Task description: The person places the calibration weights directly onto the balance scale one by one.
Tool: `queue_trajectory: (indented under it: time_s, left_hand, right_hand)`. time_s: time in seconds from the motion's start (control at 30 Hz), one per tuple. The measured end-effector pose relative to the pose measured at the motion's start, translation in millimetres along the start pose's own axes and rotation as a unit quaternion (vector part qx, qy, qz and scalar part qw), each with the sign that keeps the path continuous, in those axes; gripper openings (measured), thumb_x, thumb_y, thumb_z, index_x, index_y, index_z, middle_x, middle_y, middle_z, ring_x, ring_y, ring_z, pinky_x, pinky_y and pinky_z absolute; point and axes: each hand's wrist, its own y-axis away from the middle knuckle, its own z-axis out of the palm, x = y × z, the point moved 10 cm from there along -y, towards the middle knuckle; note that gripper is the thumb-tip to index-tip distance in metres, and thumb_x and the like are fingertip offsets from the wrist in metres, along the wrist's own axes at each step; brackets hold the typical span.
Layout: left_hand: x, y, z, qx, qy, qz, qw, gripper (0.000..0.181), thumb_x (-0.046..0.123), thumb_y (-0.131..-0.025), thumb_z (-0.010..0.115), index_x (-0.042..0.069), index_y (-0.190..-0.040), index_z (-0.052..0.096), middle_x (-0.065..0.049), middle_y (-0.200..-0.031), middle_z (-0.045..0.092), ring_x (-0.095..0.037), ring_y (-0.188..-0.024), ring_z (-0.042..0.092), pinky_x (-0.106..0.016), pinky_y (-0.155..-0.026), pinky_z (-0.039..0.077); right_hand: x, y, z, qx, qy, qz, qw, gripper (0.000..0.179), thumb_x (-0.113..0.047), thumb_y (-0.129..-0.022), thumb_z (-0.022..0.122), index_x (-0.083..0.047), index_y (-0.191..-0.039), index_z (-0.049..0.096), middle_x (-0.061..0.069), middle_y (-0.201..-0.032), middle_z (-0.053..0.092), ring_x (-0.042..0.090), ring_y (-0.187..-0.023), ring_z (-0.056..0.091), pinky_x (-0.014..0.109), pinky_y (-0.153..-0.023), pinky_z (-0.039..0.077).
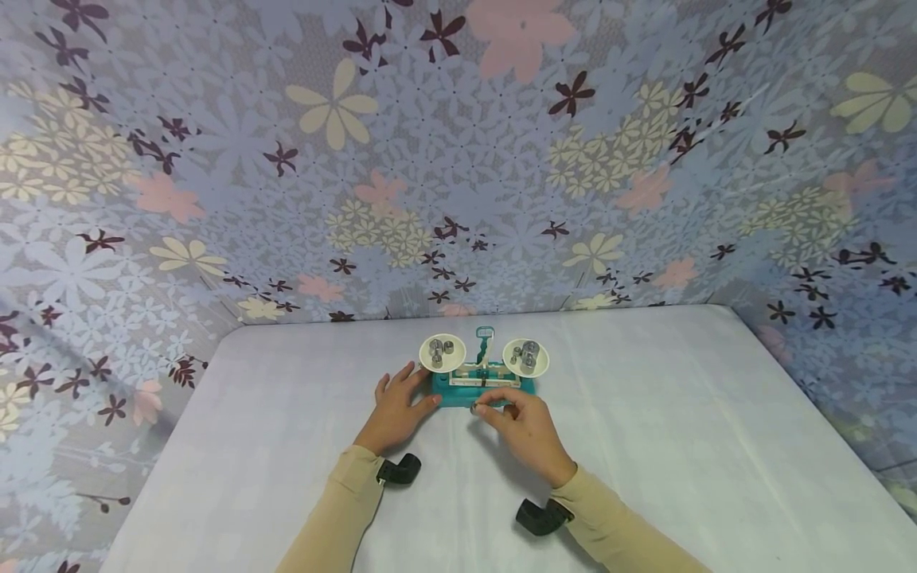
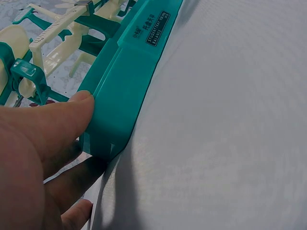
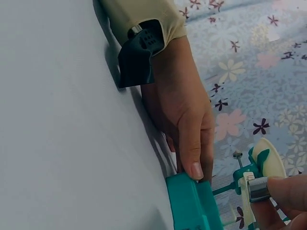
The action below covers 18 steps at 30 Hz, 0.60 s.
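A green and cream student balance stands near the far edge of the table. Its left pan bears several small metal weights, and so does its right pan. My left hand holds the left end of the base, its thumb on the top edge and its fingers round the end. Between thumb and fingertips my right hand pinches a shiny cylindrical metal weight, in front of the base. In the right wrist view only those fingertips show of the right hand.
A pale cloth covers the table. Behind it rises a flower-patterned backdrop, which also runs down both sides. A black wrist camera sits on the left wrist, and another black camera on the right.
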Motion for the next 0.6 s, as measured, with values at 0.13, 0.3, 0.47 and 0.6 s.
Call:
queue_trajectory:
  time_s: [0.13,0.3,0.47,0.6]
  left_hand:
    - [0.3,0.0,-0.3,0.001,0.001,0.0,1.0,0.057,0.037,-0.09,0.059,0.008,-0.137,0.046,-0.011,-0.139,0.045,-0.03,-0.136,0.025,-0.056,-0.109,0.002]
    - [0.9,-0.4,-0.4,0.001,0.001,-0.001,1.0,0.057,0.038,-0.089,0.058,0.008,-0.137,0.046,-0.011,-0.139,0.045,-0.03,-0.137,0.025,-0.056,-0.109,0.002]
    - [-0.8,-0.7,0.6,-0.002,-0.002,-0.006,1.0,0.057,0.039,-0.09,0.058,0.009,-0.137,0.045,-0.01,-0.14,0.045,-0.029,-0.137,0.024,-0.056,-0.109,0.002]
    - [-0.9,-0.4,0.6,-0.002,-0.004,-0.005,1.0,0.057,0.039,-0.09,0.058,0.009,-0.137,0.045,-0.011,-0.14,0.044,-0.029,-0.137,0.024,-0.055,-0.109,0.002]
  right_hand:
    - [-5,-2.3,-1,0.004,0.004,-0.011,0.9999,0.008,-0.028,-0.084,0.069,-0.022,-0.09,0.071,0.002,-0.069,0.058,0.008,-0.042,0.037,0.023,-0.038,0.032]
    - [-14,-5.4,-2,0.008,-0.004,-0.03,0.9995,0.008,-0.027,-0.084,0.069,-0.022,-0.09,0.07,0.002,-0.069,0.057,0.009,-0.042,0.037,0.024,-0.038,0.034]
    - [-40,-4.2,-4,0.012,-0.01,-0.044,0.9989,0.008,-0.017,-0.085,0.068,-0.013,-0.091,0.07,0.004,-0.056,0.049,0.007,-0.042,0.033,0.023,-0.038,0.031]
    - [-44,-6.8,-2,0.017,-0.014,-0.056,0.9982,0.01,-0.017,-0.084,0.069,-0.011,-0.092,0.07,0.003,-0.052,0.042,0.007,-0.041,0.031,0.023,-0.038,0.03]
